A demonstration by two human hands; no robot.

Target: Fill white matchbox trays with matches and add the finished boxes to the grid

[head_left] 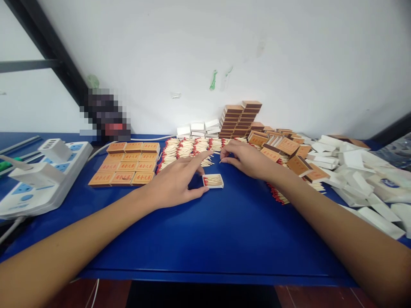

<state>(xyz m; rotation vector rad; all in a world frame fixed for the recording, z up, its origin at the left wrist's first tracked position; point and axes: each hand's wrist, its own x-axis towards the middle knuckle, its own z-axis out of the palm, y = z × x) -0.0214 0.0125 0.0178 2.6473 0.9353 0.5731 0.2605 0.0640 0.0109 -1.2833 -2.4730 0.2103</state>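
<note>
A small white matchbox tray (217, 186) with several red-tipped matches inside lies on the blue table. My left hand (180, 182) is at its left end, thumb at the near corner and a bent finger at the far corner, while the index finger stretches out above it. Just behind the tray, my right hand (240, 157) pinches what looks like a single match (220, 161), mostly hidden by the fingertips. Rows of loose matches (175, 149) are heaped beyond both hands. More matches (278, 194) lie under my right forearm.
Orange matchboxes (126, 166) lie in rows at left, beside a white power strip (69, 171). Brown-sided matchboxes (239, 119) are stacked against the wall, near white trays (197, 128). Jumbled matchbox sleeves (300, 164) and white trays (356, 171) cover the right side.
</note>
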